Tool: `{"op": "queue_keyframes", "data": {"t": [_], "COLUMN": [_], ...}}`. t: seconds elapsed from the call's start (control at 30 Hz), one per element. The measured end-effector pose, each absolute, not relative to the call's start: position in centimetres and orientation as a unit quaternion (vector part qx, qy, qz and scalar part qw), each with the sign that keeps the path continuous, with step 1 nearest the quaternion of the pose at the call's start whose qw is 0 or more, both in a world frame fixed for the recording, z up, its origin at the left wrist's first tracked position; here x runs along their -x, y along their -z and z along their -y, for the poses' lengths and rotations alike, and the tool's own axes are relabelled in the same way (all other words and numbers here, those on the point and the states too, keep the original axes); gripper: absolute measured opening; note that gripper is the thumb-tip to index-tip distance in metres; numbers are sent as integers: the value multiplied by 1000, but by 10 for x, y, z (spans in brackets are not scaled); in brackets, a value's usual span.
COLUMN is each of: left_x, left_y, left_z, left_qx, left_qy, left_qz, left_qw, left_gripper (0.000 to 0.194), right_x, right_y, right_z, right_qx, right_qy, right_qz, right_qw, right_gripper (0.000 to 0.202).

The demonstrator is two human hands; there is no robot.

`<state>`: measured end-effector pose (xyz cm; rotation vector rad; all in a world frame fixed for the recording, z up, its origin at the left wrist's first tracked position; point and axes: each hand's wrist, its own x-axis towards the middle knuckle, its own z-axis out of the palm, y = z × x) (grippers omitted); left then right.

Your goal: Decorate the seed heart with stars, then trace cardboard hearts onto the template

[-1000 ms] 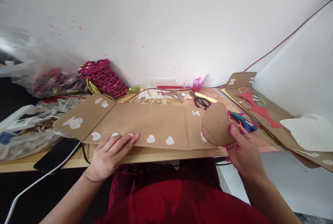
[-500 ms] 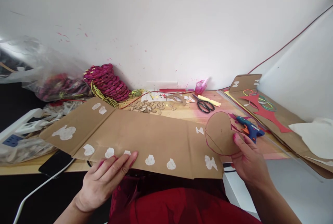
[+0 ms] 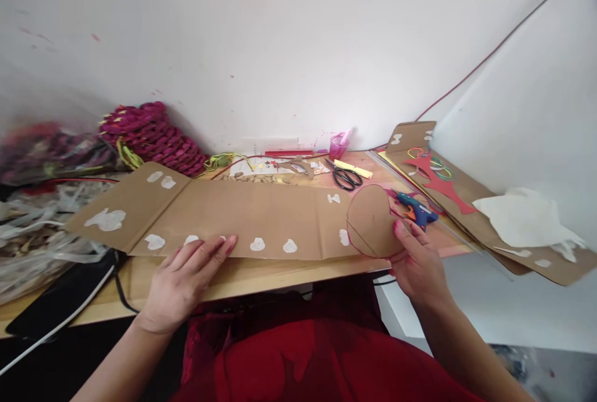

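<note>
My left hand (image 3: pixel 184 274) lies with fingers stretched out over the front edge of a long folded cardboard sheet (image 3: pixel 247 215), its thumb hidden. White torn patches dot the sheet, and creases divide it into panels. Between thumb and fingers, my right hand (image 3: pixel 417 259) grips a cardboard heart (image 3: pixel 370 221) edged in dark pink, with a line drawn across it. The heart overlaps the sheet's right end. Just behind my right hand rests a blue glue gun (image 3: pixel 417 210), partly over pink-edged scraps.
Black-handled scissors (image 3: pixel 346 178) and a pink cup (image 3: pixel 339 145) stand toward the wall. A magenta braided bundle (image 3: pixel 153 140) is at back left, beside plastic bags (image 3: pixel 51 240). Another cardboard piece (image 3: pixel 494 228) on the right carries red cutouts (image 3: pixel 448 190) and white cloth-like material (image 3: pixel 527 218).
The long cardboard sheet has moved away from my body and down onto the table, my left hand still on it. My right hand keeps hold of the heart. The view has shifted.
</note>
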<state>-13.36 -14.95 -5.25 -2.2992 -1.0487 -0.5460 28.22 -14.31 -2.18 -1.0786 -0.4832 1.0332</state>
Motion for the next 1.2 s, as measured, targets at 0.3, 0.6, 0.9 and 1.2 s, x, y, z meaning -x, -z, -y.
{"op": "queue_keyframes", "data": {"t": [0.3, 0.6, 0.9, 1.2], "left_x": [122, 119, 126, 103], "left_y": [52, 50, 53, 48], "left_z": [167, 180, 187, 179], "left_qx": [844, 794, 730, 719], "left_qy": [247, 291, 258, 265], "left_qz": [425, 533, 632, 642], "left_qw": [216, 30, -34, 0], "left_gripper": [25, 18, 27, 25], "right_x": [-284, -289, -288, -284], "right_y": [20, 24, 26, 32], "right_z": [136, 137, 135, 132], "right_qx": [489, 527, 533, 534], "right_qy": [-453, -457, -451, -443], "right_qz": [186, 210, 215, 236], "right_qw": [722, 686, 683, 681], "right_gripper": [43, 24, 25, 27]}}
